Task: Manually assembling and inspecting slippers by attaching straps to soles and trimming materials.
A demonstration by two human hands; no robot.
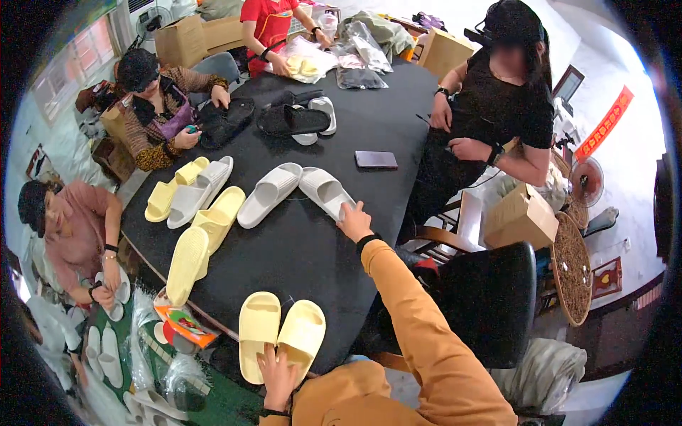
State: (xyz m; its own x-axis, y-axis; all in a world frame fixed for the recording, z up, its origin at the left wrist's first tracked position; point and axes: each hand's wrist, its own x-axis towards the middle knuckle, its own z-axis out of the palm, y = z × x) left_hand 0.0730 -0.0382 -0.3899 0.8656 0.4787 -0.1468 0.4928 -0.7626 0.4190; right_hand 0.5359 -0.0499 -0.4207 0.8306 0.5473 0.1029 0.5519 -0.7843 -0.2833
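Note:
At the near edge of the black table (pixel 284 263), my left hand (pixel 277 378) grips the heel ends of a pair of pale yellow slippers (pixel 302 330) where they lie close together. Stretched forward to the right, my right hand (pixel 355 221) is closed on the heel of a light grey slipper (pixel 323 190). Its mate, another grey slipper (pixel 270 196), lies just left, the toes of the two nearly meeting. Farther left, more yellow slippers (pixel 188 264) and a grey pair (pixel 202 192) rest in overlapping groups.
Black slippers (pixel 293 124) lie with white ones at the far side. A phone (pixel 376 160) rests toward the right edge. Several people sit or stand around the table, one handling a black slipper (pixel 226 122). A black chair (pixel 490 305) stands beside my right arm.

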